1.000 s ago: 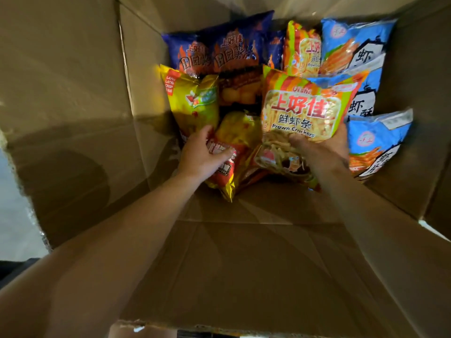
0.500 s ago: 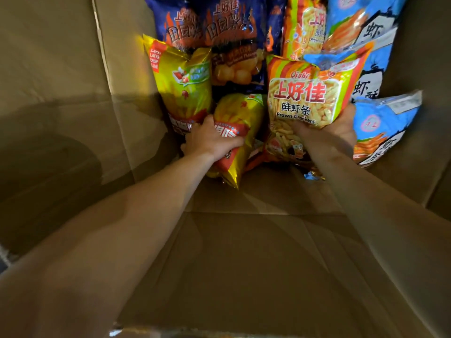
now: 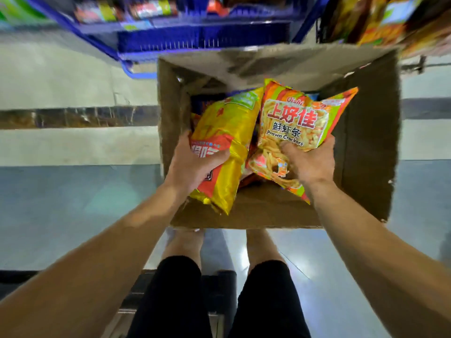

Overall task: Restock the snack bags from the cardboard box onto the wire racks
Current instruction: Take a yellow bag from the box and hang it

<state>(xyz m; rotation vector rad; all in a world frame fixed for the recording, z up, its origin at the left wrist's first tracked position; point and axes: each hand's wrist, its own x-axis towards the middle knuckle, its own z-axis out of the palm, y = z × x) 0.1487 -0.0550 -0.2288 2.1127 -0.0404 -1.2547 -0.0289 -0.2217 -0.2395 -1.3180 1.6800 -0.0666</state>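
Observation:
My left hand (image 3: 192, 164) grips a yellow and red snack bag (image 3: 227, 132) by its lower half, held above the open cardboard box (image 3: 366, 147). My right hand (image 3: 310, 162) grips an orange and green prawn cracker bag (image 3: 292, 123) by its lower end, beside the yellow one. Both bags are lifted over the box mouth and touch each other. A sliver of dark blue bags (image 3: 202, 101) shows deep inside the box, mostly hidden by the two held bags.
A blue wire rack (image 3: 195, 37) with blurred goods stands just beyond the box. More snack bags (image 3: 390, 23) hang at the top right. The box stands on a tiled floor (image 3: 73, 191). My legs and a dark stool (image 3: 219, 284) are below.
Both hands have lifted their bags up out of the box. The view has pulled back from inside the box, so the floor, the rack and my legs now show.

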